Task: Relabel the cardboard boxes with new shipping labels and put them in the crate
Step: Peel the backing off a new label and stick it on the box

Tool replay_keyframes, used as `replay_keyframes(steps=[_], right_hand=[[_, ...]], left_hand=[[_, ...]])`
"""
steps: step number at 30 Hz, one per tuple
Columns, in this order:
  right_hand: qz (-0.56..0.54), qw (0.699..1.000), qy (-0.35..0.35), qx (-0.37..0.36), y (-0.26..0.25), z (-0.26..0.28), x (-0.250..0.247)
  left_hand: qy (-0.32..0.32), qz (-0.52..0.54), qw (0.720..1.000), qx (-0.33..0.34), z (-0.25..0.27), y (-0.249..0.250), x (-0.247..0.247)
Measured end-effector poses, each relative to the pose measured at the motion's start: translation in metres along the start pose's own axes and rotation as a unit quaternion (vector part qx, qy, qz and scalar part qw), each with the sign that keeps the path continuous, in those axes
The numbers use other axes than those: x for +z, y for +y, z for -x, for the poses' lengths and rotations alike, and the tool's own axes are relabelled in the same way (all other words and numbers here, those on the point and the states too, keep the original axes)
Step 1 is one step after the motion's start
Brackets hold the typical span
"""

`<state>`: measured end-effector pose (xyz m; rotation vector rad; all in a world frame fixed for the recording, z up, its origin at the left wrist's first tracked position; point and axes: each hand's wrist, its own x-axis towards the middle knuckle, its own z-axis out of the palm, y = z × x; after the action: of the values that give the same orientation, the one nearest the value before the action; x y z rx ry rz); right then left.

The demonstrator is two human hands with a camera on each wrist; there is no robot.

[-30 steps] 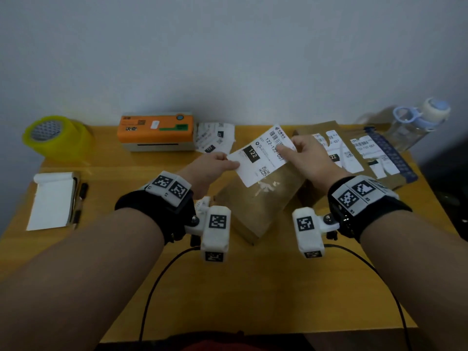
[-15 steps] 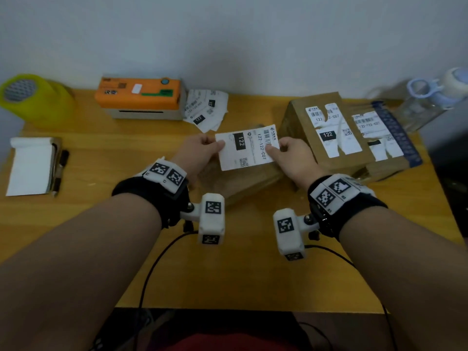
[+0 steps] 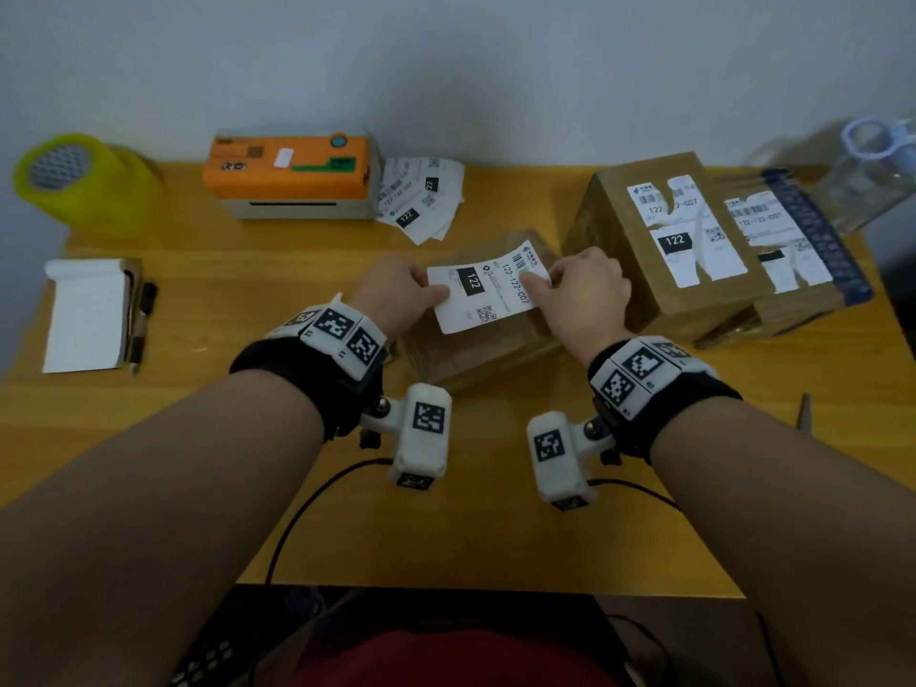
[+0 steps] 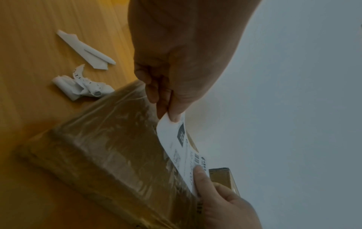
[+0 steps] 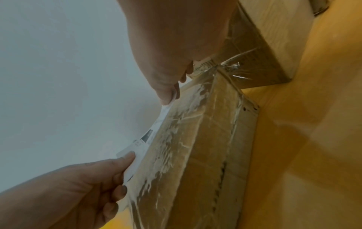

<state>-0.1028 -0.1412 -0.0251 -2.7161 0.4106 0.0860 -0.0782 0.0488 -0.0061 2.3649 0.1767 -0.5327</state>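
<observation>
White label [image 3: 488,287] pinched by left grip [image 3: 399,295] and right grip [image 3: 587,295] over taped box [image 3: 476,354].

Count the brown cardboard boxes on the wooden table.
3. One tape-wrapped brown cardboard box lies under the hands at centre. A second with a torn label sits at right. A third is behind it, partly hidden; more may be hidden.

Both forearms reached forward side by side, each with a black wrist band. The left hand [image 3: 396,295] pinched the label [image 3: 488,290] at its left edge between thumb and fingers [image 4: 156,96]; the right hand [image 3: 590,295] pinched its right edge likewise.
</observation>
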Motion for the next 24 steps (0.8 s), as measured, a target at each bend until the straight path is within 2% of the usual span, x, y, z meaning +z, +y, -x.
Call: replay_keyframes(steps=[11, 24], right_hand=[[-0.038, 0.997, 0.052, 0.037, 0.003, 0.006, 0.02], [0.02, 0.997, 0.079, 0.001, 0.01, 0.002, 0.021]], left_hand=[[0.001, 0.066, 0.998, -0.014, -0.001, -0.012, 0.002], [0.006, 0.07, 0.997, -0.016, 0.001, -0.013, 0.012]])
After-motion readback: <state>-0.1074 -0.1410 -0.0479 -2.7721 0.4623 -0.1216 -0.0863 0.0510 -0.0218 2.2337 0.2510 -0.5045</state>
